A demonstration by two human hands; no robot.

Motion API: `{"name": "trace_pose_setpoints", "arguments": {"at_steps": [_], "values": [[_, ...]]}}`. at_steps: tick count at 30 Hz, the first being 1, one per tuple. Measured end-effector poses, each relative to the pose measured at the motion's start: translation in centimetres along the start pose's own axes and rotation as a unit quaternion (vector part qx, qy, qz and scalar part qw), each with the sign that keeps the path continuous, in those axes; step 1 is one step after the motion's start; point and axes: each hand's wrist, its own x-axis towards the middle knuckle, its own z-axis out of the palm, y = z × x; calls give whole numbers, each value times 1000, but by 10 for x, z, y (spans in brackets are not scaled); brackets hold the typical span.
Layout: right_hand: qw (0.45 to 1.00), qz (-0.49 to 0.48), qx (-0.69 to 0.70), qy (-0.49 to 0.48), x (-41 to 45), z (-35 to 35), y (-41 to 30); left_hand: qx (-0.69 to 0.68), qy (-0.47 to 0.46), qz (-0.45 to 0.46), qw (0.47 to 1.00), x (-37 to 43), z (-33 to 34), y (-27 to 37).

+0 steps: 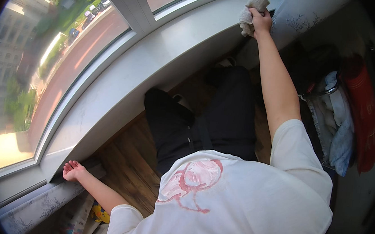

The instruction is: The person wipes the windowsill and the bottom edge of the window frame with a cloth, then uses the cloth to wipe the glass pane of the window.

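My right hand (263, 22) is closed on a crumpled, light grey cloth (258, 1) at the far right end of a white window sill (167, 44), beside a patterned curtain. Parts of the cloth stick out on both sides of my grip. At the lower left, my left hand (73, 171) is empty, its palm turned up and its fingers loosely curled, near the left end of the sill and just above another patterned curtain.
Window panes (90, 40) run behind the sill. A patterned curtain (295, 17) hangs at the right, another (43, 204) at lower left. Folded clothes (332, 121) and a red item (360, 113) lie at right. A yellow toy (100, 213) is near my left arm, above a wooden floor (132, 159).
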Motion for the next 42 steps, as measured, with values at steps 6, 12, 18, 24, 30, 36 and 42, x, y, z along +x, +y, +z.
{"name": "trace_pose_setpoints", "arguments": {"at_steps": [6, 12, 18, 24, 30, 36, 42], "values": [[824, -168, -524, -131, -32, 54, 20, -49, -135, 12, 990, 10, -7, -4], [826, -264, -477, -141, -137, 101, 4, 49, -413, 47, 908, -77, 79, -52], [851, -348, -332, -209, -285, 166, -15, 174, -452, 245, 840, -140, 134, -123], [863, -357, -284, -215, -259, 153, -8, 151, -382, 131, 902, -131, 137, -122], [867, -282, -388, -135, -115, 89, 12, 153, -378, 124, 905, -131, 137, -114], [837, -91, -538, -50, 17, 47, 24, 140, -388, 87, 907, -134, 141, -122], [842, -101, -525, -71, -30, 79, 15, 138, -435, 115, 882, -125, 142, -126]]}}
